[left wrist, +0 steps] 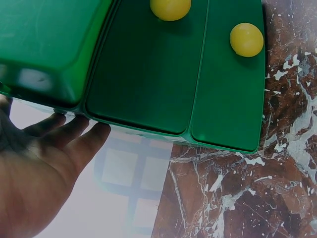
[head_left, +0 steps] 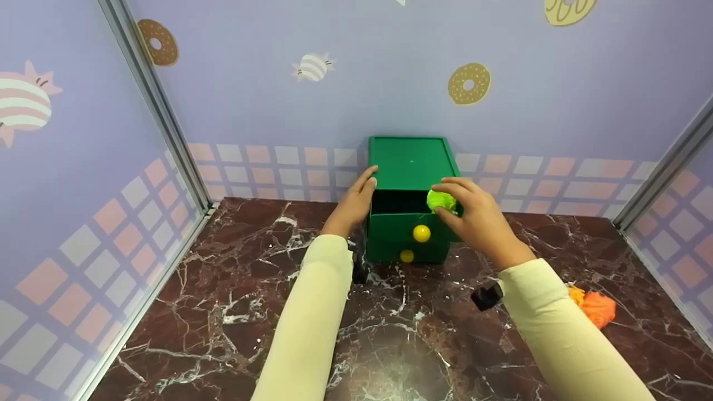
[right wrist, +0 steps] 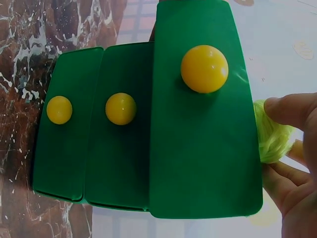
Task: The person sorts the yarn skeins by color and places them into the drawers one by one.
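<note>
A small green chest of drawers (head_left: 413, 161) with yellow knobs stands against the back wall, its top drawer (right wrist: 205, 148) pulled out. Over that drawer's right end my right hand (head_left: 483, 220) pinches a lime-green ball of yarn (head_left: 440, 200) between thumb and fingers. The right wrist view shows the yarn (right wrist: 271, 134) just behind the drawer front. My left hand (head_left: 353, 206) rests against the chest's left side; its fingertips (left wrist: 94, 136) touch the wall there with the fingers nearly straight. Two lower drawers (right wrist: 119, 163) are closed. Most of the top drawer's inside is dark in the head view.
Orange, yarn-like bundles (head_left: 599, 309) lie on the dark red marbled table (head_left: 239, 334) at the right, partly hidden by my right sleeve. A patterned lilac wall (head_left: 267, 106) rises behind the chest, with side panels left and right. A black device (head_left: 486, 295) sits at my right wrist.
</note>
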Demonstrator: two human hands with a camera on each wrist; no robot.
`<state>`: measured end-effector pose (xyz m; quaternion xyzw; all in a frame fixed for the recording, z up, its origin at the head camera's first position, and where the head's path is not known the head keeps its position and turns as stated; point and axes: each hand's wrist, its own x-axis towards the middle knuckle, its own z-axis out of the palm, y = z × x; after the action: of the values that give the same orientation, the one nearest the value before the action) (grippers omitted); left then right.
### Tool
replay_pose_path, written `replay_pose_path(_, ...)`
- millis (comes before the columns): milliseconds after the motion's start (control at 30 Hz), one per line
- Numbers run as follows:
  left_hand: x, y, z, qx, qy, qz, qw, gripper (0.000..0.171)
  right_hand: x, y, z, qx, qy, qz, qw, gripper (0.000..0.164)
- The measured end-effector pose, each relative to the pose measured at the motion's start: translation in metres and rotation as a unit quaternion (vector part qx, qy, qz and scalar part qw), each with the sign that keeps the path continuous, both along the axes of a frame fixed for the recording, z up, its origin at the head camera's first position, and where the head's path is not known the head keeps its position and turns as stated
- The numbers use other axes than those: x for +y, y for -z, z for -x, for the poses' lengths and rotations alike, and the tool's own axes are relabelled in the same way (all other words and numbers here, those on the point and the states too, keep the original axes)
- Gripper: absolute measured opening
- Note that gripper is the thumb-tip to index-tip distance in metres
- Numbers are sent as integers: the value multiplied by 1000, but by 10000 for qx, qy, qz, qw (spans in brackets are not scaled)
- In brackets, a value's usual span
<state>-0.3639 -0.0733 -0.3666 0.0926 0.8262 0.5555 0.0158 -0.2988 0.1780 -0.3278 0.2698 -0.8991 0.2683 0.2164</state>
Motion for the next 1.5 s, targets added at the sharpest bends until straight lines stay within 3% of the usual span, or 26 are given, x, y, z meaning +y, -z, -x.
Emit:
replay_pose_path(433, 0, 0, 0, 11, 1, 77, 10000, 48, -8, 1, 0, -206, -86, -53, 9997, 39)
replay_pose_path(967, -1, 1, 1, 129, 17, 251, 9996, 50, -3, 1, -5, -137, -23, -89, 9999, 38)
replay_pose_path(1233, -1, 1, 0, 40, -11, 119, 9999, 49, -3, 2, -10, -91, -54, -67, 9999, 37)
replay_pose_path(1500, -1, 1, 1, 58, 15, 161, 9999, 49, -1, 5, -14, 467, -130, 87, 9988, 31)
